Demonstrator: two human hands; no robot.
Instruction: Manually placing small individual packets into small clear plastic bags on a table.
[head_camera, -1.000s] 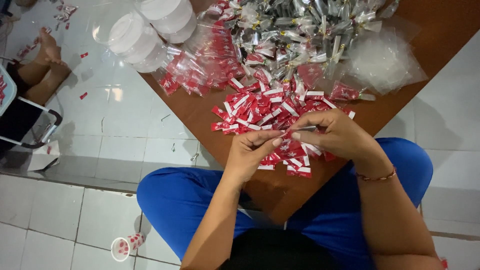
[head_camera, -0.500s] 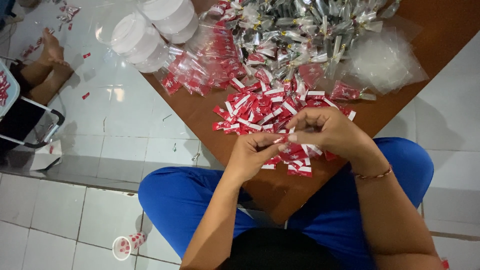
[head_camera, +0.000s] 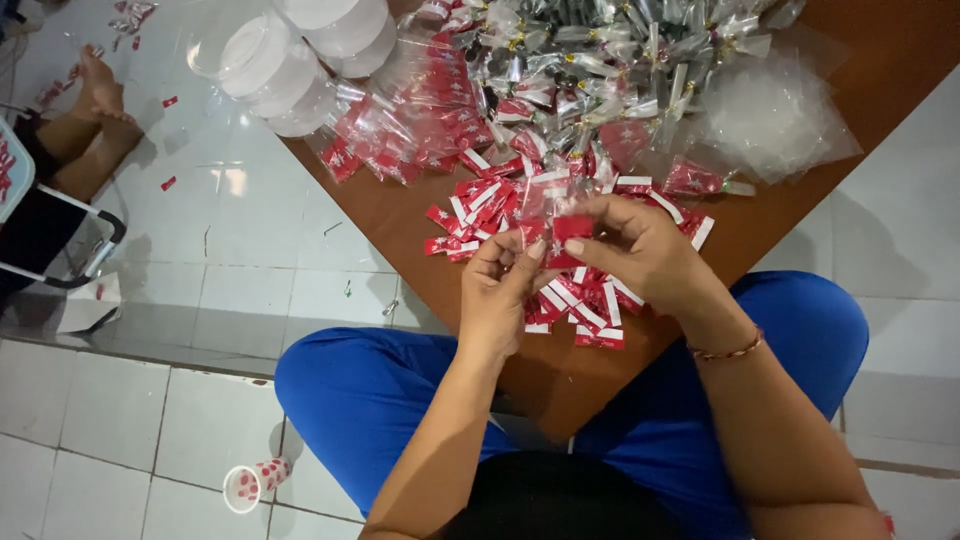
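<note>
Both my hands meet over the near corner of a low brown wooden table (head_camera: 800, 200). My left hand (head_camera: 500, 295) and my right hand (head_camera: 640, 250) pinch a small clear plastic bag with a red and white card (head_camera: 568, 228) between their fingertips. Right under them lies a loose pile of red and white folded cards (head_camera: 590, 310). Further back sits a heap of filled clear bags with red labels (head_camera: 430, 110) and a heap of silvery wrapped items tied with ribbon (head_camera: 620, 60).
A bundle of empty clear bags (head_camera: 775, 115) lies at the table's right. Stacked clear plastic containers (head_camera: 290, 60) stand off the table's left edge. Another person's bare feet (head_camera: 95, 110) rest on the white tiled floor at far left. A paper cup (head_camera: 255, 483) lies near my blue-trousered knee.
My hands have lifted from the card pile and now hold a clear bag with a red card up between them.
</note>
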